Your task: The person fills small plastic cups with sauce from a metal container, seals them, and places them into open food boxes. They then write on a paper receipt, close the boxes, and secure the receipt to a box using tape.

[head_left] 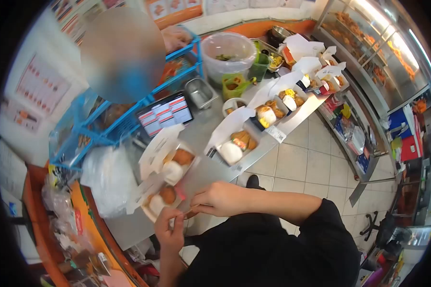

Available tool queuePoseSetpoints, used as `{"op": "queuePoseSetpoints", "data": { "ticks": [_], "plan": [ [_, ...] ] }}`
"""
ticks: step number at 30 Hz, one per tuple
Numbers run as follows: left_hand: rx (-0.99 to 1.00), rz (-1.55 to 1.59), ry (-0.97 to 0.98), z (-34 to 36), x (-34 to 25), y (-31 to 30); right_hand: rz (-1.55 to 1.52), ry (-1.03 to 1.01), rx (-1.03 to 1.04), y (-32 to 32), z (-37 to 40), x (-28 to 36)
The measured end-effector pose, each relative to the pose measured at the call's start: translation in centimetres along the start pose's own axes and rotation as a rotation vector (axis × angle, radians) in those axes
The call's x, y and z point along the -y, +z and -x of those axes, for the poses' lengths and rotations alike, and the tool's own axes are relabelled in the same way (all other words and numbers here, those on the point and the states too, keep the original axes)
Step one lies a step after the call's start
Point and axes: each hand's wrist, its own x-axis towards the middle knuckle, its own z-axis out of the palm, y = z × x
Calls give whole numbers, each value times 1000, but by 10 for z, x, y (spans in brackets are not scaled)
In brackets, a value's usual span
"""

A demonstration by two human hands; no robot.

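Head view: our left hand (169, 228) and right hand (219, 198) both pinch a small item (190, 211), too blurred to name, beside the near meal box (154, 206).

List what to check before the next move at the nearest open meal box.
1. Nearest meal box open: ok, lid up, fried piece and white mound showing.
2. Both hands at it: ok, left hand and right hand meet at its near edge.
3. Small item between the hands: cannot tell what it is, too blurred.
4. Next box open and filled: ok.
5. Co-worker's hand apart from the boxes: ok, it is up by the blue rack.
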Motion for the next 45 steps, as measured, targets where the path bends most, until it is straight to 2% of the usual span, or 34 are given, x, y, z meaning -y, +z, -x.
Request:
{"op": "queuePoseSetpoints", "data": {
  "ticks": [3, 5, 7, 9, 10, 11, 12, 13, 14, 16, 17, 18, 19, 20, 21, 23, 25, 27, 30, 39, 45],
  "plan": [
    [-28, -23, -97, -22, 13, 78, -43, 92, 27, -47, 49, -52],
    [35, -103, -140, -44, 2, 125, -95, 153, -24, -87, 83, -81],
    [32, -38, -184, -50, 3, 166, -69, 209, -115, -143, 123, -101],
    [102, 292, -477, -55, 1, 197, -110, 555, -263, -203, 162, -122],
    [205, 268, -524, -44, 35, 206, -297, 625, -456, -224, 192, -157],
    [209, 268, -517, -36, 53, 212, -270, 653, -645, -251, 220, -186],
    [338, 180, -618, -29, 67, 220, -324, 670, -829, -286, 244, -197],
    [464, 88, -715, -19, 84, 227, -314, 604, -1023, -319, 269, -221],
    [475, 3, -749, 2, 115, 233, -201, 552, -1241, -349, 293, -248],
    [474, -230, -812, 42, 143, 239, 60, 649, -1385, -422, 342, -281],
    [458, -378, -844, 62, 143, 241, 233, 598, -1480, -453, 360, -295],
    [520, -502, -869, 92, 146, 235, 188, 638, -1581, -483, 391, -333],
    [579, -626, -886, 118, 149, 234, 10, 588, -1732, -508, 383, -323],
    [543, -638, -1145, 136, 134, 235, -71, 558, -1765, -536, 401, -344],
    [524, -649, -1231, 145, 129, 238, -154, 528, -1805, -561, 421, -367],
    [503, -656, -1304, 156, 116, 253, 4, 554, -1855, -602, 450, -411],
    [498, -652, -1315, 145, 108, 272, -373, 503, -1936, -628, 443, -402],
    [493, -637, -1302, 121, 108, 291, -489, 487, -1937, -650, 439, -406],
    [480, -610, -1279, 87, 109, 310, -616, 347, -1963, -672, 438, -423],
    [522, -627, -1236, 13, 108, 333, -600, 344, -1992, -706, 457, -451],
    [512, -627, -1272, 14, 98, 335, -595, 449, -2038, -699, 425, -498]
  ]
}}
